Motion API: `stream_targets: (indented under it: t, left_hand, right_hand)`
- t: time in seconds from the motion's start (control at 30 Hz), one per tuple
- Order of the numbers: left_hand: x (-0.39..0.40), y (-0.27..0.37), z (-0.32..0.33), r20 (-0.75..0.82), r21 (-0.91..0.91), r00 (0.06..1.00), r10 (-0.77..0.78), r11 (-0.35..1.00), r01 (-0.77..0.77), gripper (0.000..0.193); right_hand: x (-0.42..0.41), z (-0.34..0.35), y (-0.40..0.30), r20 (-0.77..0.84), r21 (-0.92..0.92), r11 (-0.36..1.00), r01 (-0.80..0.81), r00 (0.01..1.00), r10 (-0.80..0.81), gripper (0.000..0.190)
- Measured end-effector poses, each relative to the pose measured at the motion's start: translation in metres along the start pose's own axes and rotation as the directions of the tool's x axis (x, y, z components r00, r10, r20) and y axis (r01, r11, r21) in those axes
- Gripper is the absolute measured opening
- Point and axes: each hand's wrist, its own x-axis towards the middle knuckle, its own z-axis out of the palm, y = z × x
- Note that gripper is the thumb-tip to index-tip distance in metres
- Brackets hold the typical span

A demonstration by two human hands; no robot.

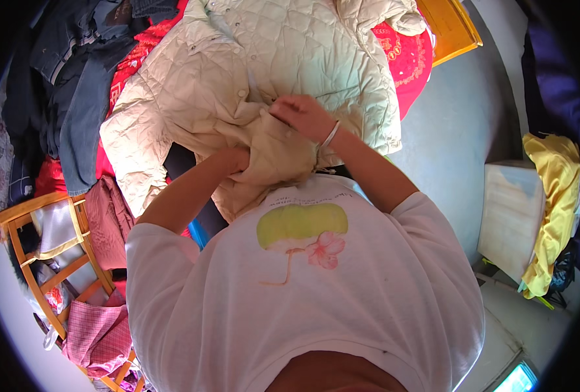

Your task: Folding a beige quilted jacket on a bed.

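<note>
A cream quilted jacket [300,54] with snap buttons lies spread before me on a red patterned cover [410,63]. Its near part is bunched up against my white T-shirt. My right hand [300,116] pinches the cloth near the snap placket, its fingertips bent inward; a white band circles that wrist. Lower and to the left, my left hand [236,160] is partly tucked behind a fold of the same jacket, so its fingers are hidden. One jacket sleeve [133,142] stretches out at the left.
Dark jeans [84,112] and other dark clothes lie at the left. Below them stands a wooden frame [69,274] with a pink checked cloth [96,330] on it. A yellow cloth [554,196] hangs over a pale box [510,215] at the right. A wooden board [449,29] is at the upper right.
</note>
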Motion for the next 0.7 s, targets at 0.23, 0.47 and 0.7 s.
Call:
stream_targets:
  t: [0.23,0.47,0.7]
  left_hand:
    - [-0.027,-0.05,-0.017,-0.043,-0.413,0.986,-0.16,0.902,0.128,0.038]
    - [-0.052,-0.044,-0.012,-0.05,-0.201,0.999,-0.003,0.98,-0.007,0.038]
    - [-0.094,0.019,0.005,-0.175,-0.207,0.936,-0.305,0.941,0.268,0.034]
  right_hand:
    - [-0.007,-0.089,0.014,-0.159,-0.963,0.21,-0.166,0.986,0.051,0.023]
    - [0.015,-0.072,0.011,0.05,-0.984,0.175,-0.021,0.918,0.393,0.024]
    - [0.051,-0.088,0.016,0.392,-0.919,0.324,0.224,0.596,0.701,0.022]
